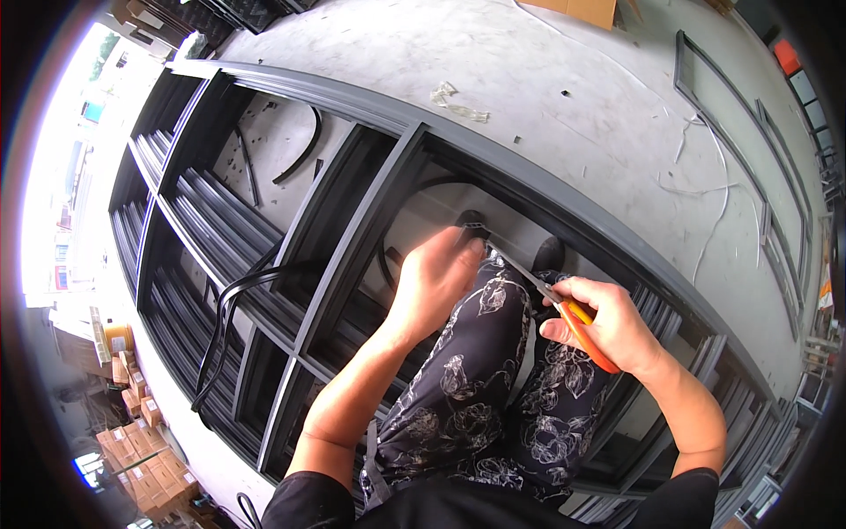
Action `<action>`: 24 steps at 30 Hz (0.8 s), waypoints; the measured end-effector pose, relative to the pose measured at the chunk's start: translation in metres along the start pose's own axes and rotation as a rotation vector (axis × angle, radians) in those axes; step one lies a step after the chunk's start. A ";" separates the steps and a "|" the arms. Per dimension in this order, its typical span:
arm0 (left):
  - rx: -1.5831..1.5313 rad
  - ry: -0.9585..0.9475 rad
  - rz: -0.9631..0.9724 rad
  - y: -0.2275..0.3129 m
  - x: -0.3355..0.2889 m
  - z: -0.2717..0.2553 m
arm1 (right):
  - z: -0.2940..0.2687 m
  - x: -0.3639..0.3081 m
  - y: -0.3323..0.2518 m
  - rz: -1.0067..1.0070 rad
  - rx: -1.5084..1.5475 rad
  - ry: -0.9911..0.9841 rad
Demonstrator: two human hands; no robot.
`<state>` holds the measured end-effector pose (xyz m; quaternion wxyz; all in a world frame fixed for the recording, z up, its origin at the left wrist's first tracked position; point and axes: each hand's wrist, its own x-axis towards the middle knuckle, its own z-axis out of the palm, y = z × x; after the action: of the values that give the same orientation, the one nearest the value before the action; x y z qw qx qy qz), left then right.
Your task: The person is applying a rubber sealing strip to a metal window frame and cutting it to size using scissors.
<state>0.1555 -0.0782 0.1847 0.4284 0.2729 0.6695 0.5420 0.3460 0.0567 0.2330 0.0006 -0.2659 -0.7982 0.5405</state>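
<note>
Colours, patterns: cutting tool [586,339], handles orange-red and yellow, metal part grey. Trousers [467,388] black, printed with pale floral line drawings. Sleeve [308,501] plain black; shoe [548,255] black. Frame [359,236] dark grey, its inner faces near-black. Looped strip [227,300] glossy black. Floor [352,40] whitish grey, mottled with darker smudges. Stacked cartons [145,463] brown, pale labels.

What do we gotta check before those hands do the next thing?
1. Right hand gripping the orange-handled tool: ok, fingers around its handles.
2. Left hand holding firmly: cannot tell, its fingertips are blurred.
3. Hands apart from each other: ok, there's a gap.
4. Tool's tip open or shut: cannot tell, too small to see.
5. Floor free of litter: not ok, a crumpled scrap lies there.
</note>
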 end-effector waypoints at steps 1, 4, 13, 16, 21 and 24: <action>0.001 -0.003 -0.002 0.002 0.000 0.000 | -0.001 -0.001 -0.001 0.003 0.002 0.001; 0.015 -0.022 -0.085 0.002 -0.001 -0.003 | -0.004 -0.002 -0.002 0.132 0.130 -0.066; -0.181 -0.248 -0.176 0.011 -0.004 -0.012 | -0.011 -0.014 0.000 0.140 -0.091 -0.143; -0.222 -0.361 -0.213 0.017 -0.007 -0.015 | -0.012 -0.021 0.010 0.007 0.013 -0.114; -0.343 -0.506 -0.340 0.018 -0.010 -0.019 | -0.015 -0.033 0.010 0.016 0.071 -0.149; -0.467 -0.558 -0.402 0.016 -0.010 -0.016 | -0.017 -0.041 0.007 0.074 0.081 -0.169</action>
<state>0.1450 -0.0905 0.2039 0.7411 0.1686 0.4268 0.4901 0.3893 0.0557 0.2453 -0.0759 -0.2487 -0.7624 0.5926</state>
